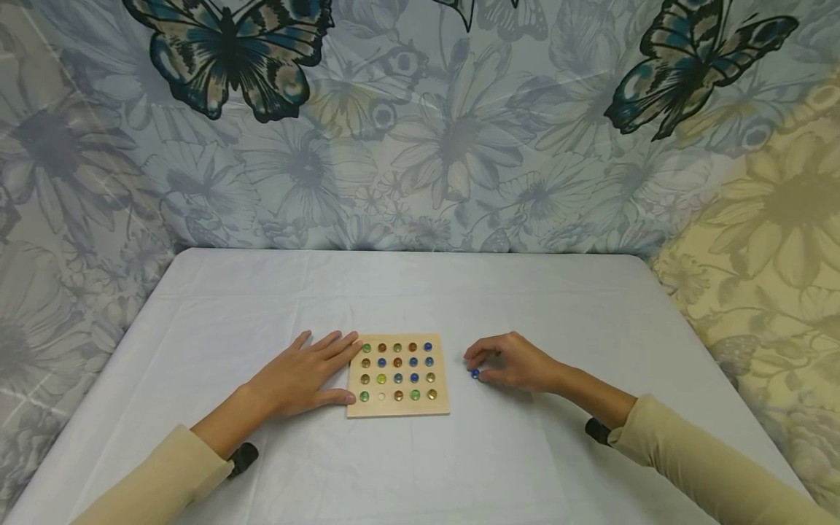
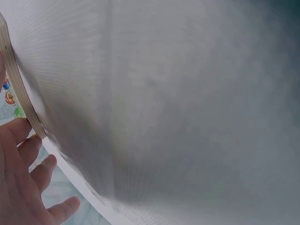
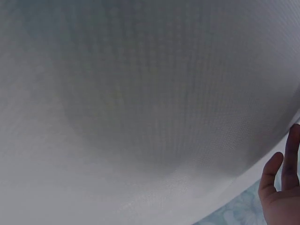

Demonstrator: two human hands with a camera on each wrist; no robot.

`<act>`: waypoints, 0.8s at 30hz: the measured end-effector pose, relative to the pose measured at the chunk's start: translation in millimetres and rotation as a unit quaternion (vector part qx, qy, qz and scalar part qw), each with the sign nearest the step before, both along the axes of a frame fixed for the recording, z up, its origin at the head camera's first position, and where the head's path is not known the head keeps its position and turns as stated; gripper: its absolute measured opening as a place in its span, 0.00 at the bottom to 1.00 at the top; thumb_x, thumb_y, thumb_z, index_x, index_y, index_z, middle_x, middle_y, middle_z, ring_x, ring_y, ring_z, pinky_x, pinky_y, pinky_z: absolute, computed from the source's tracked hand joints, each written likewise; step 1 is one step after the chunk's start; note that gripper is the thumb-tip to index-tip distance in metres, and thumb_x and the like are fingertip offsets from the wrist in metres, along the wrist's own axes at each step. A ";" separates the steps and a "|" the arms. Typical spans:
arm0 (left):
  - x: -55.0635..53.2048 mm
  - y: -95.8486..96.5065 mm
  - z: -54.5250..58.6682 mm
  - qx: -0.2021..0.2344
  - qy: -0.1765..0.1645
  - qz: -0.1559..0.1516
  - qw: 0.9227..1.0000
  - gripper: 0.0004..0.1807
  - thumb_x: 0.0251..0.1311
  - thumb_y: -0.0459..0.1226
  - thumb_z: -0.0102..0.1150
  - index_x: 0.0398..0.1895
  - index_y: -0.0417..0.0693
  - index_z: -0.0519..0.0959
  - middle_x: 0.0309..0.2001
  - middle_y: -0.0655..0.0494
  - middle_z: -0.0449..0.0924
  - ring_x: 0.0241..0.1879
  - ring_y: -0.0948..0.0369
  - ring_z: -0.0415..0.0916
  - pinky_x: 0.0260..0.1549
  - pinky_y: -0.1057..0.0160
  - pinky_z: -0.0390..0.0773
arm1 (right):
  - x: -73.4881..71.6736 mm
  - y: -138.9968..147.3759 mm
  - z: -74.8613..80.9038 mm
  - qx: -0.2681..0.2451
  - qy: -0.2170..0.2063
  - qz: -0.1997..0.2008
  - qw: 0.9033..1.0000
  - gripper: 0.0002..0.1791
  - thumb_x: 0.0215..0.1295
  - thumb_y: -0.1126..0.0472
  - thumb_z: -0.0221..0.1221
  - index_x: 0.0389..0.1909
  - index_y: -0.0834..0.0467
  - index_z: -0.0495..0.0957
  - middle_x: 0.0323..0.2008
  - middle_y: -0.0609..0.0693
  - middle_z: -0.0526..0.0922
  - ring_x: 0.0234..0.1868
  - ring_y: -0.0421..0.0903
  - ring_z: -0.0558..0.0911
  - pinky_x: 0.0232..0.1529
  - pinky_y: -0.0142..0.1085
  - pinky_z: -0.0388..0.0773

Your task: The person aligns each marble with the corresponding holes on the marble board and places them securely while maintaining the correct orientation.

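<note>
A square wooden board (image 1: 397, 411) lies flat on the table, with rows of glass marbles (image 1: 397, 362) in green, amber and blue set in its hollows. One bare hollow (image 1: 381, 397) shows in the front row. My left hand (image 1: 308, 375) lies with spread, straight fingers against the board's left side, thumb and fingertips touching its edge. To the right of the board, apart from it, my right hand (image 1: 515, 362) pinches a blue marble (image 1: 475, 373) low over the cloth between thumb and forefinger. In the right wrist view only some fingers (image 3: 291, 157) appear; the marble is out of sight there.
White cloth (image 1: 262, 292) covers the table, whose back edge meets a hanging fabric (image 1: 420, 160) printed with flowers and butterflies. Similar fabric flanks both sides. Dark straps (image 1: 243, 459) sit under both wrists.
</note>
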State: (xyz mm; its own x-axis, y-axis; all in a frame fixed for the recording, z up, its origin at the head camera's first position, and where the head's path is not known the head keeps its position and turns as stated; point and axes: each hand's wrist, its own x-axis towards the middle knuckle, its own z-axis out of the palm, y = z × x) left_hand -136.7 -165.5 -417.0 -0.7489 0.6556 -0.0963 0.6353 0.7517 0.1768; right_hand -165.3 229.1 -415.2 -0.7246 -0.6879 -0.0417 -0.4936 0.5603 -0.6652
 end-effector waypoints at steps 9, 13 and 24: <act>-0.7 0.8 -0.3 -0.003 0.002 0.000 1.000 0.47 0.65 0.67 0.46 0.79 0.50 0.57 0.78 0.52 0.53 0.75 0.48 0.52 0.68 0.33 0.52 | 0.3 -0.1 0.1 -0.005 0.002 0.002 1.000 0.16 0.59 0.70 0.68 0.49 0.59 0.83 0.40 0.41 0.87 0.45 0.38 0.85 0.51 0.39 0.80; 0.1 0.6 0.5 -0.004 0.000 0.001 1.000 0.47 0.65 0.67 0.46 0.79 0.50 0.57 0.78 0.52 0.53 0.75 0.48 0.52 0.68 0.33 0.52 | 0.2 -2.3 0.5 -0.004 -0.002 -0.001 1.000 0.16 0.60 0.70 0.68 0.49 0.59 0.83 0.40 0.41 0.87 0.45 0.38 0.84 0.52 0.40 0.80; 0.6 -0.1 1.2 -0.003 0.003 -0.002 1.000 0.46 0.66 0.67 0.45 0.78 0.49 0.57 0.77 0.51 0.54 0.75 0.48 0.53 0.67 0.32 0.53 | -1.7 -14.5 9.9 -0.006 0.029 -0.003 1.000 0.17 0.60 0.68 0.68 0.51 0.60 0.82 0.40 0.43 0.88 0.44 0.37 0.83 0.48 0.42 0.79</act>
